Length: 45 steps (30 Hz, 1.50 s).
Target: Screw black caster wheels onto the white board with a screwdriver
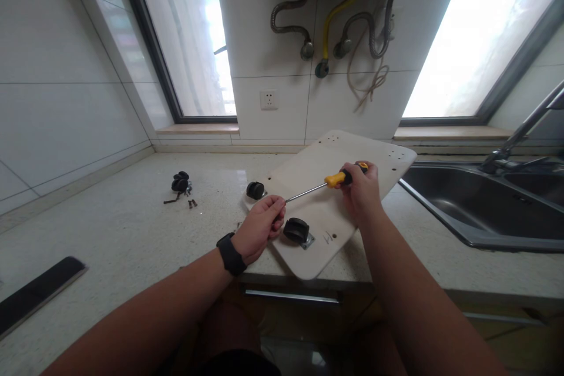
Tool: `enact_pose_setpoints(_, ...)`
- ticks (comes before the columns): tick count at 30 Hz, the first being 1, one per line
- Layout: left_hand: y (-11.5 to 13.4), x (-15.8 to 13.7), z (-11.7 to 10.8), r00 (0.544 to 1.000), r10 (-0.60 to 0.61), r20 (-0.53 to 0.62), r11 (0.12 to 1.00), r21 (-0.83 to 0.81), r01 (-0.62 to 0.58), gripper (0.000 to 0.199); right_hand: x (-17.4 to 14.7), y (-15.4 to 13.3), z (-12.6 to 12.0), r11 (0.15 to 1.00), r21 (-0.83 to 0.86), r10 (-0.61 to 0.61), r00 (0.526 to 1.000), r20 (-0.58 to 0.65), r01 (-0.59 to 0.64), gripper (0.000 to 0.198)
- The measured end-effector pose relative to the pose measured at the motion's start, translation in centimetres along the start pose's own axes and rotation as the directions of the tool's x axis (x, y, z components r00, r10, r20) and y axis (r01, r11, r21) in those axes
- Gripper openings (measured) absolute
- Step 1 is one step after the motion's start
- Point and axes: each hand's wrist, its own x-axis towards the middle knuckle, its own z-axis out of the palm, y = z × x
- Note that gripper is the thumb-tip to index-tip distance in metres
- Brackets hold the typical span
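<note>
My right hand is wrapped round the yellow and black handle of a screwdriver, whose shaft points left and down. At the screwdriver's tip, my left hand has its fingers pinched together; whatever they hold is hidden. Beneath both hands lies a pale board with rounded corners and small drilled holes. One black caster sits on the board's near end with its metal plate showing. Another caster is on the left corner, just beyond my left hand.
Loose black casters lie on the counter at left, beside several screws and a hex key. A dark flat strip rests at the lower left. To the right is a steel sink with a faucet.
</note>
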Motion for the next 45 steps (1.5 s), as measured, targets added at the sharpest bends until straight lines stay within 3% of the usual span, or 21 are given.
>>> enact_pose_setpoints(9, -0.2, 0.2, -0.4, 0.988, 0.051, -0.145, 0.982, 0.188, -0.023, 0.043, -0.1, 0.2, 0.0, 0.998, -0.036, -0.05, 0.998, 0.028, 0.051, 0.065)
enact_pose_setpoints(19, -0.4, 0.1, -0.5, 0.983, 0.061, -0.175, 0.975, 0.222, -0.021, 0.037, -0.1, 0.8, -0.1, 0.996, -0.055, -0.072, 0.994, 0.084, 0.077, 0.066)
enact_pose_setpoints(25, -0.5, 0.3, -1.0, 0.991, 0.061, -0.123, 0.983, 0.179, -0.038, 0.029, 0.4, 1.1, -0.2, 0.994, -0.079, -0.068, 0.998, 0.018, 0.069, 0.06)
enact_pose_setpoints(32, -2.1, 0.1, -2.6, 0.978, 0.175, 0.112, 0.911, 0.359, -0.204, 0.026, 0.7, 1.0, -0.2, 0.995, -0.045, -0.098, 0.99, -0.097, 0.094, 0.054)
enact_pose_setpoints(39, -2.5, 0.1, -3.6, 0.973, 0.17, 0.155, 0.887, 0.406, -0.22, 0.022, 0.6, 0.8, -0.3, 0.995, -0.035, -0.101, 0.989, -0.108, 0.097, 0.051)
enact_pose_setpoints(45, -2.0, 0.4, -3.1, 0.985, 0.151, 0.08, 0.91, 0.378, -0.17, 0.032, 0.3, 0.8, -0.1, 0.994, -0.058, -0.1, 0.991, -0.084, 0.096, 0.053)
